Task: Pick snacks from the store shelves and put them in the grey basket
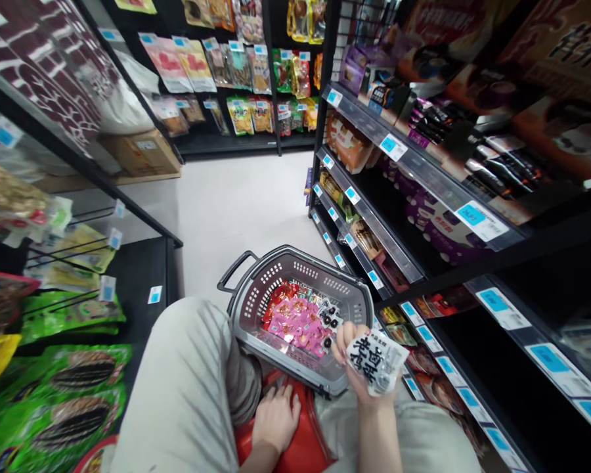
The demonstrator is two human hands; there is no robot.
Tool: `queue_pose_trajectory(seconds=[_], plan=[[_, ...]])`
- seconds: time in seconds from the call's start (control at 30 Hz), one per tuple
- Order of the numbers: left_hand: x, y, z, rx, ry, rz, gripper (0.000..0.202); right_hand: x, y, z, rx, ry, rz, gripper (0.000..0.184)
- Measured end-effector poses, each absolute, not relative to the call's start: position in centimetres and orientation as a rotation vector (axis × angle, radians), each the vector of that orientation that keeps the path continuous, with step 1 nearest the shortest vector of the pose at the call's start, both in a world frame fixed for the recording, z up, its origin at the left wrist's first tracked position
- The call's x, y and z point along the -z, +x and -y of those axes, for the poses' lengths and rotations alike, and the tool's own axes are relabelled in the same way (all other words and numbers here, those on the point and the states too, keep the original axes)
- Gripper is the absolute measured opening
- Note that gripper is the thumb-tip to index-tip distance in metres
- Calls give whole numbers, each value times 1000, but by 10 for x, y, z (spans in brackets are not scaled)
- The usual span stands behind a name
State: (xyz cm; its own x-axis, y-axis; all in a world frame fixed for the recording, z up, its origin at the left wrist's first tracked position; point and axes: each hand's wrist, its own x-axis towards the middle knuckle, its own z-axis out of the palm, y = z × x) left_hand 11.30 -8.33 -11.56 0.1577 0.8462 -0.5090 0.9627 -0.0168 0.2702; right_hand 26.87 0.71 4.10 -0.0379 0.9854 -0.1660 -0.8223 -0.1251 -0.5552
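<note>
My right hand (360, 386) grips a small white snack packet (378, 361) with large black lettering, just over the right rim of a grey shopping basket (249, 320). Several pink packets (295, 322), red packets (276, 299) and white packets with dark round pictures (329, 315) lie inside the basket. The basket stands in front of my knees, its black handle (225, 281) folded out to the left. Flat on a red, smooth object (311, 424) between my legs rests my left hand (277, 417), fingers stretched out and holding nothing. What the red object is, I cannot tell.
Shelves (404, 171) with boxes and price tags line my right. At left, green seed bags (73, 407) and hanging packets (79, 249) fill a black rack. A cardboard box (145, 154) sits behind it. Ahead, the pale floor (241, 203) runs to a back shelf with bagged snacks.
</note>
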Motion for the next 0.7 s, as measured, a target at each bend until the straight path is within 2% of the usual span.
queue_pose_trajectory(seconds=[0.23, 0.33, 0.4, 0.53, 0.7], plan=[[113, 113, 82, 284, 1890, -1699, 42, -36, 273, -6, -1476, -734, 398, 45], [114, 113, 82, 281, 1892, -1702, 42, -27, 273, -8, -1394, -877, 454, 59], [116, 113, 83, 267, 1903, -1709, 42, -21, 272, -10, -1310, -1053, 503, 65], [118, 112, 84, 254, 1907, -1713, 42, -11, 282, -15, -1093, -1457, 657, 46], [118, 112, 84, 262, 1900, -1714, 42, 23, 321, -22, -733, -2208, 928, 47]])
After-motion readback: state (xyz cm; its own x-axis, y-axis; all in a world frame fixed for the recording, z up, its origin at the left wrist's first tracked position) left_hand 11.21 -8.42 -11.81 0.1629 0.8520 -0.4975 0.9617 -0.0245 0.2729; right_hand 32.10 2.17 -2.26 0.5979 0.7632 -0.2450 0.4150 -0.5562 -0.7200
